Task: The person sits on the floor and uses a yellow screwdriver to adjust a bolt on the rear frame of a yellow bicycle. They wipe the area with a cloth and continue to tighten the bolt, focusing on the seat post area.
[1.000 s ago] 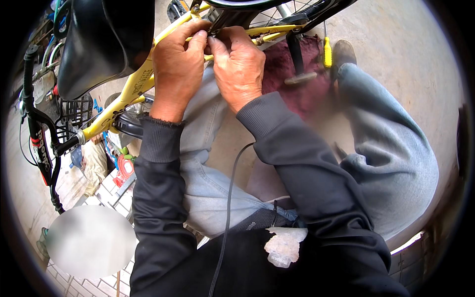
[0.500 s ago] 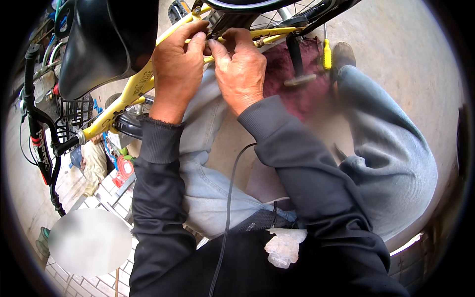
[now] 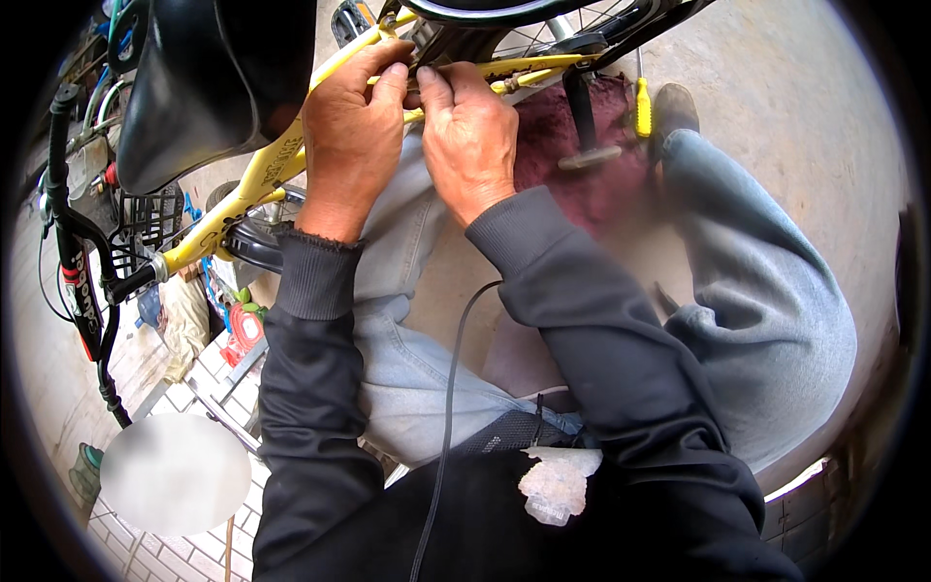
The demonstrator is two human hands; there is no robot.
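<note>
Both hands are pinching at a yellow metal bicycle frame tube [image 3: 291,160]: the left hand [image 3: 344,145] and right hand [image 3: 470,136] are closing their fingertips on a small part where the tube meets the wheel, too hidden to identify. Left of the hands, a black wire basket [image 3: 145,218] is holding contents that cannot be made out. A yellow-handled screwdriver [image 3: 642,107] is lying right of the hands.

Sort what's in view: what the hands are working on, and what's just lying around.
In hand:
left hand and right hand, fingertips on the yellow bicycle frame
rear wheel just above

Lying about:
yellow-handled screwdriver
black saddle
wire basket
second bicycle's handlebar
</note>
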